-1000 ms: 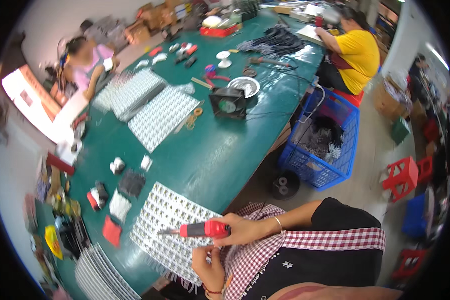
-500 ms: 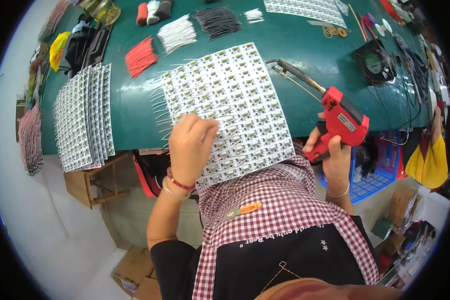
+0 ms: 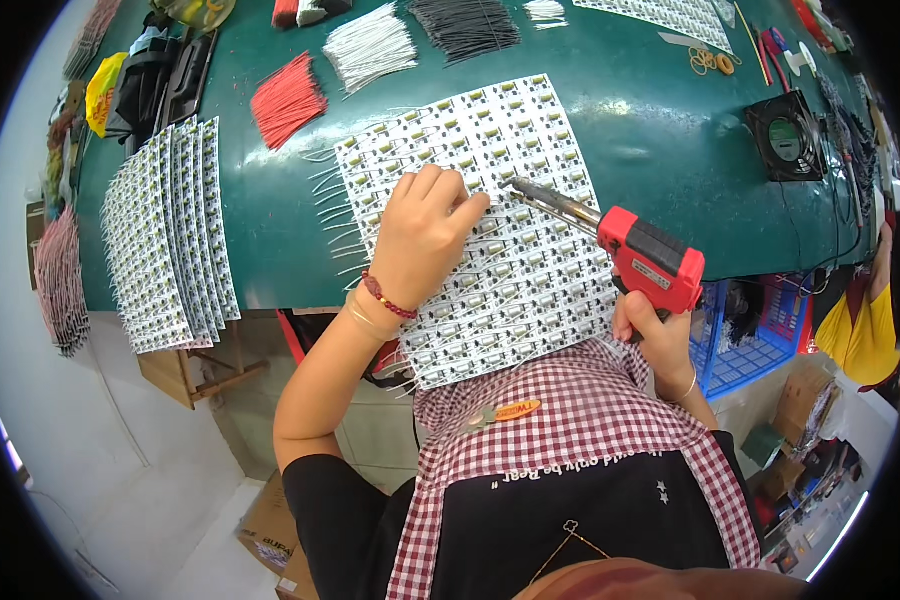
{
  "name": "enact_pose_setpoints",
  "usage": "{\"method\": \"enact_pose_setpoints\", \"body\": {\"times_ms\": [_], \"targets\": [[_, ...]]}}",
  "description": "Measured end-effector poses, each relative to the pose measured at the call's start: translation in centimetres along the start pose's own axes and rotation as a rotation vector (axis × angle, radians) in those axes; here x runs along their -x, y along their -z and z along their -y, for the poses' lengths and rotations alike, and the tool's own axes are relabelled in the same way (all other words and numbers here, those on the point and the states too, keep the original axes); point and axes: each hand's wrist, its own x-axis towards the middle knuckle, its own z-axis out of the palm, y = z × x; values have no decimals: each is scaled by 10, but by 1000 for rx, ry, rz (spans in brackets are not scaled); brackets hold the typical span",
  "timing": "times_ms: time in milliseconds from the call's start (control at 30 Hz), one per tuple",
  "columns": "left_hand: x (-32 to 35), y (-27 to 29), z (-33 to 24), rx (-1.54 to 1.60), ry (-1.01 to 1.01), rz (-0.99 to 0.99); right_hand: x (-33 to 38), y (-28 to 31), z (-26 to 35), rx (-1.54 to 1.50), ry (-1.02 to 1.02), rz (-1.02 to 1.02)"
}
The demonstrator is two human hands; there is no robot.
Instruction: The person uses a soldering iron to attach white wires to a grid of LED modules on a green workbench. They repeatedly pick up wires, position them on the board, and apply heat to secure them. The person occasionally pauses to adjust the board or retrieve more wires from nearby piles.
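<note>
A white circuit board panel point(image 3: 530, 300), covered with rows of small components, lies at the table's front edge and reaches over my lap. Thin white wires point(image 3: 342, 235) stick out along its left side. My left hand point(image 3: 425, 230) is over the panel's left half, thumb and fingers pinched together; whatever is between them is too small to make out. My right hand point(image 3: 660, 335) is wrapped round the handle of a red and black soldering gun point(image 3: 655, 260). Its tip points left, at the panel just beside my left fingertips; contact cannot be made out.
More board panels point(image 3: 165, 240) overlap at the left table edge. Bundles of red wires point(image 3: 288, 100), white wires point(image 3: 372, 48) and black wires point(image 3: 465, 28) lie behind the panel. To the right are a black fan point(image 3: 785, 138) and, lower, a blue crate point(image 3: 745, 350).
The soldering gun has swung left and its tip is now over the panel. My left hand has moved up and right across the board. The view has shifted slightly.
</note>
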Motion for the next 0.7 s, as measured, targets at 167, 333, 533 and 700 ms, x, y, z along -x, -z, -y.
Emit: {"method": "enact_pose_setpoints", "body": {"times_ms": [167,333,533,700], "targets": [[-2,1,4,4,-9,25,5,-1,-4,0,-55,-37],[-8,1,3,6,-42,28,8,-5,-9,153,25,-74],[-10,-1,4,5,-42,44,8,-1,-14,342,97,-47],[-12,-2,3,7,-46,50,12,4,-22,335,129,-78]]}}
